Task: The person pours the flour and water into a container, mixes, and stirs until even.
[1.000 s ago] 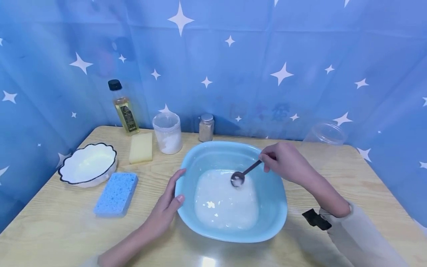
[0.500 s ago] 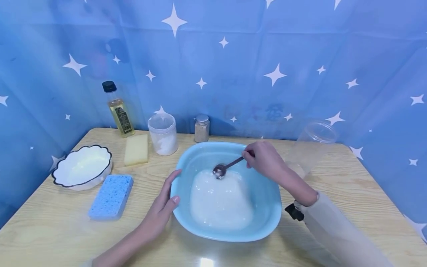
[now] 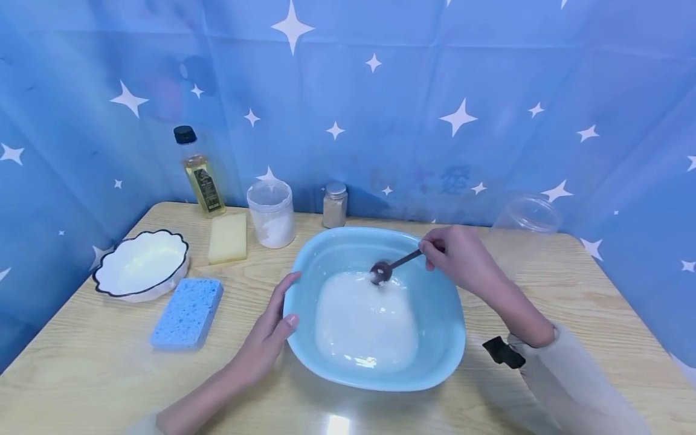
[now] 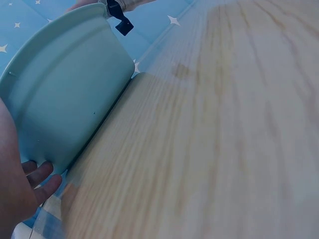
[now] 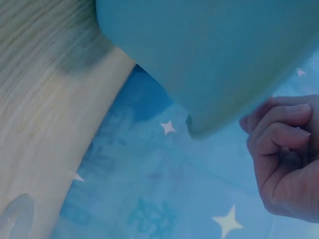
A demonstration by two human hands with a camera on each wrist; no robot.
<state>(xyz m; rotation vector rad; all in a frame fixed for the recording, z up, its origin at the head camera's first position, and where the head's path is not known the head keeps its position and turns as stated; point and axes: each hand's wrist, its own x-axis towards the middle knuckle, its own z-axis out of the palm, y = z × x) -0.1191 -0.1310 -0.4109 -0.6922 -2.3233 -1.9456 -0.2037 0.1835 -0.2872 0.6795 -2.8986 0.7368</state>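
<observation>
A light-blue plastic basin [image 3: 443,338] stands on the wooden table, with a layer of white, wet-looking stuff [image 3: 364,326] inside. My left hand [image 3: 266,335] holds the basin's left side, thumb on the rim; in the left wrist view its fingers [image 4: 42,174] lie against the outer wall. Above the far right rim, my right hand [image 3: 459,257] pinches the handle of a dark brown spoon [image 3: 406,258]. The spoon's round bowl sits at the far edge of the white stuff, with white bits in it. In the right wrist view the right hand's fingers are curled and the spoon is hidden.
A blue sponge [image 3: 187,314] and a white scalloped bowl [image 3: 141,266] lie left. Behind stand an oil bottle [image 3: 205,184], a pale yellow sponge [image 3: 228,238], a tub of white powder [image 3: 273,226] and a small lidded jar [image 3: 335,205]. A clear container [image 3: 530,214] is at back right.
The spoon has kept moving through the white stuff, going toward the basin's far left and then back right. My left hand keeps its place on the basin.
</observation>
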